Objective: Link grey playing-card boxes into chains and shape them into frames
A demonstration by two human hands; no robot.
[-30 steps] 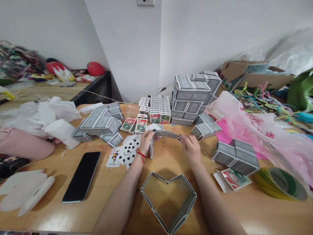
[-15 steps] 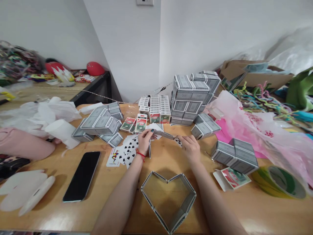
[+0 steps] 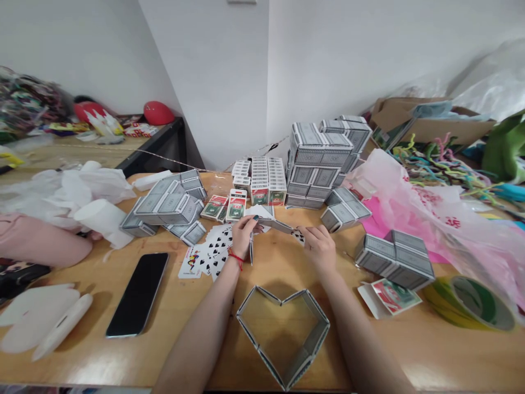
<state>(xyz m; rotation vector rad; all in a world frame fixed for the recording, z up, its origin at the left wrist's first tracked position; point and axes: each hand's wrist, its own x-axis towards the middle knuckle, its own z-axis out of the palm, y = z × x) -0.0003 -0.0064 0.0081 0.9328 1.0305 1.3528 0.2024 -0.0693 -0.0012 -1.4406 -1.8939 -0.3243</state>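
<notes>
My left hand (image 3: 243, 235) and my right hand (image 3: 318, 244) each pinch an end of a strip of joined playing cards (image 3: 279, 224), held just above the wooden table (image 3: 184, 306). A red string circles my left wrist. Loose spade cards and a joker (image 3: 209, 254) lie fanned just left of my left hand. In front of me, between my forearms, stands a heart-shaped frame made of cards (image 3: 283, 334).
Blocks of grey-backed card stacks (image 3: 324, 164) and small card boxes (image 3: 262, 180) fill the back. A black phone (image 3: 137, 293) lies at left, a green tape roll (image 3: 471, 303) at right, with a pink plastic bag (image 3: 430, 219). Another person's pink sleeve (image 3: 36, 243) rests far left.
The card strip has tilted slightly and my right hand has shifted a little, now showing a card face at its fingers. The camera dipped a touch.
</notes>
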